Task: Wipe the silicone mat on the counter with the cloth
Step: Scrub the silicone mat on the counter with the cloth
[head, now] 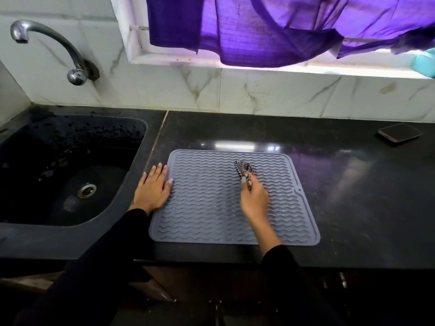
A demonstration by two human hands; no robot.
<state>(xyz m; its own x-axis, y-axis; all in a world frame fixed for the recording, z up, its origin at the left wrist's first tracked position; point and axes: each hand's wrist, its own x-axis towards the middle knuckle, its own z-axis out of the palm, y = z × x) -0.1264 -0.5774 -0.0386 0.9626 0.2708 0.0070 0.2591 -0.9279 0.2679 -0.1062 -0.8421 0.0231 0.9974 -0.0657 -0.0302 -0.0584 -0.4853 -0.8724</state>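
Silicone mat (211, 203): grey-blue, raised wavy ridges. Cloth (243, 169): black-and-white check. Counter (353, 196): glossy black. Sink (58, 165): black. Curtain (270, 27): purple. Wall tiles (235, 90): white, grey-veined marble. Sleeves (94, 267): black.

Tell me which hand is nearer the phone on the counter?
Right. The right hand, gripping the cloth, is over the mat's middle; the left hand rests at the mat's left edge, farther from the phone.

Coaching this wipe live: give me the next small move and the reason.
Probably drag the cloth toward the near edge of the mat. The right hand holds it bunched near the far side, the left hand pins the left edge, and wet streaks remain.
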